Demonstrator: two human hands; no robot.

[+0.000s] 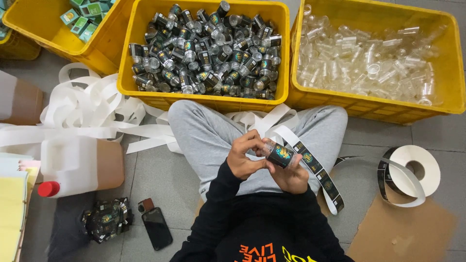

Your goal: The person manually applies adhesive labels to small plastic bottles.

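Beyond the person's knees (257,128) stands the middle crate (204,99); a phone (156,228) lies left of them, a label roll (410,174) right.

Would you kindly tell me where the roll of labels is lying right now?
In the head view, the roll of labels lies on the floor at the person's right, below the crate of clear vials, beside the brown cardboard.

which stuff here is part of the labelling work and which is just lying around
In use:
left hand and right hand holding a small labelled bottle
label strip
label roll
crate of labelled bottles
crate of clear bottles

Lying about:
phone
white jug with red cap
heap of white backing tape
crate of green boxes
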